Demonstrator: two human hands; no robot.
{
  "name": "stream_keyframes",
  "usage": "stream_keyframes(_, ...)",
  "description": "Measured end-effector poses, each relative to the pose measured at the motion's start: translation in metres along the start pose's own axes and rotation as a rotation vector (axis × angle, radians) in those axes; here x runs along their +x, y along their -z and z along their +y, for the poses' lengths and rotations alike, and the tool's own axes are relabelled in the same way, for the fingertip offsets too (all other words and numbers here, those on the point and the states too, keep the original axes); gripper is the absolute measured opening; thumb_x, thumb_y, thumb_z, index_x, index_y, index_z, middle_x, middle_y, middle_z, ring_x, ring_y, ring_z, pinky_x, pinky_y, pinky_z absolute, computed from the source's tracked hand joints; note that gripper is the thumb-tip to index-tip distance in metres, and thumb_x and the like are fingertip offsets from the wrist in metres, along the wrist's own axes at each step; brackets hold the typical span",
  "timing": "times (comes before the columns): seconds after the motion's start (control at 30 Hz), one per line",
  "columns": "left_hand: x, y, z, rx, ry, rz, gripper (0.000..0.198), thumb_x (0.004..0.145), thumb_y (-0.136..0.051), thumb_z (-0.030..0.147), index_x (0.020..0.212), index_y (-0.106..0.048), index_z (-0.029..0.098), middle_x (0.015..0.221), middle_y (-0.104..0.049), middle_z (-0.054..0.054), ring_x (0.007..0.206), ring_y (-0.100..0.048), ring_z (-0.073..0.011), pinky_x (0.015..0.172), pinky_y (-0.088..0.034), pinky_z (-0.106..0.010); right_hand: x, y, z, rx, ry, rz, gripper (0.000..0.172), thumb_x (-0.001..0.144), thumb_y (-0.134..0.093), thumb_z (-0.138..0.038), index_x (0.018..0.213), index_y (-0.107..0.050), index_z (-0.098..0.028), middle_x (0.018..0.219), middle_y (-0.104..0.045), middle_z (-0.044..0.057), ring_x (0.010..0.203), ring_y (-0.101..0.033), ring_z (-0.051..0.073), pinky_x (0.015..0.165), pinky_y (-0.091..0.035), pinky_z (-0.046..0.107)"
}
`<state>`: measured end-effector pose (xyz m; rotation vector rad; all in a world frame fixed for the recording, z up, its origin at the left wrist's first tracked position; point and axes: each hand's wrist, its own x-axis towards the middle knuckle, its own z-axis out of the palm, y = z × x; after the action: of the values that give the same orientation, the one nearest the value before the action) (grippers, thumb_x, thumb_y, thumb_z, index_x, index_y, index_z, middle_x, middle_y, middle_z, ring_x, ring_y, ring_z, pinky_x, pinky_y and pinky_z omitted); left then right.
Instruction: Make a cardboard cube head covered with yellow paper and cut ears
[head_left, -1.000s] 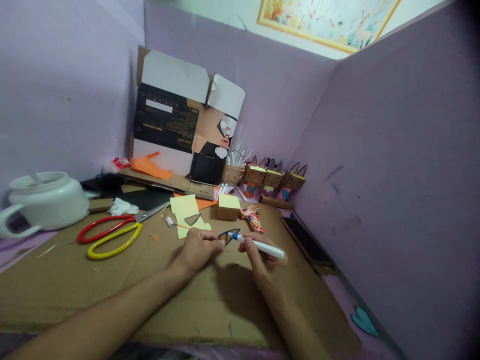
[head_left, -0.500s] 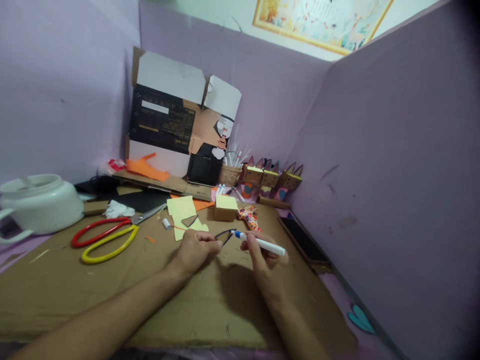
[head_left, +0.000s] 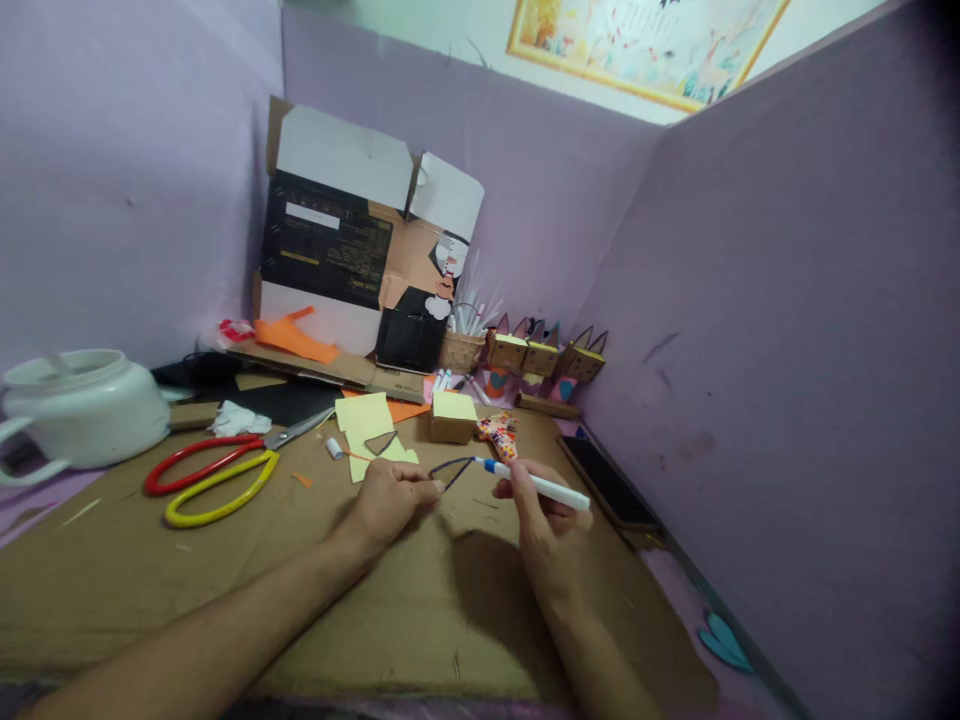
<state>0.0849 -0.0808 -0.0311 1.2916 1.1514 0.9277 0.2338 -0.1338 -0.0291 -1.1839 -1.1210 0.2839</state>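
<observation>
Between its thumb and fingers, my left hand [head_left: 395,497] pinches a small triangular cardboard piece [head_left: 452,472] with a dark outline, held above the cardboard sheet [head_left: 315,600]. My right hand [head_left: 544,515] grips a white marker [head_left: 551,488] with a blue collar, its tip pointing left at the triangle's far corner. Whether the tip touches the piece I cannot tell. A similar dark-edged triangle [head_left: 381,442] lies on cut yellow paper [head_left: 364,412] just beyond my left hand. Close to that paper is a short white marker cap [head_left: 334,449].
Large scissors [head_left: 217,480] with red and yellow handles lie at left, near a white pot [head_left: 86,410]. Behind my hands are a yellow-topped small box [head_left: 452,418] and a patterned scrap [head_left: 497,436]. A phone [head_left: 606,480] rests at right; cat-eared cardboard figures [head_left: 541,357] stand at the back.
My right hand and the marker have shifted slightly to the right, the tip now by the triangle's outer corner. My left hand holds the triangle almost unmoved.
</observation>
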Motion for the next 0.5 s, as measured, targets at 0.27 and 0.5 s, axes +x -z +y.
stream_keyframes(0.27,-0.0024,-0.0009,0.003,-0.004,-0.032,-0.008,0.02,0.052,-0.062,0.029,0.04,-0.053,0.015,0.034,-0.033,0.007,0.038,-0.025,-0.0057,0.042,-0.015,-0.023,-0.0041,-0.0013,0.0035,-0.01,0.051,-0.144,0.019,0.08,-0.057,-0.032,0.081,-0.066,-0.015,0.062,-0.066,0.003,0.057,-0.063,0.016,0.053,-0.051,0.024)
stream_keyframes(0.5,0.0005,0.0012,-0.001,0.002,-0.035,0.012,0.019,0.053,-0.062,0.028,0.041,-0.054,0.015,0.033,-0.032,0.007,0.038,-0.024,-0.0058,0.041,-0.014,-0.023,-0.0007,-0.001,0.0035,-0.007,-0.013,0.0,0.023,0.078,-0.059,-0.035,0.078,-0.064,-0.013,0.057,-0.064,0.003,0.053,-0.062,0.016,0.05,-0.05,0.025)
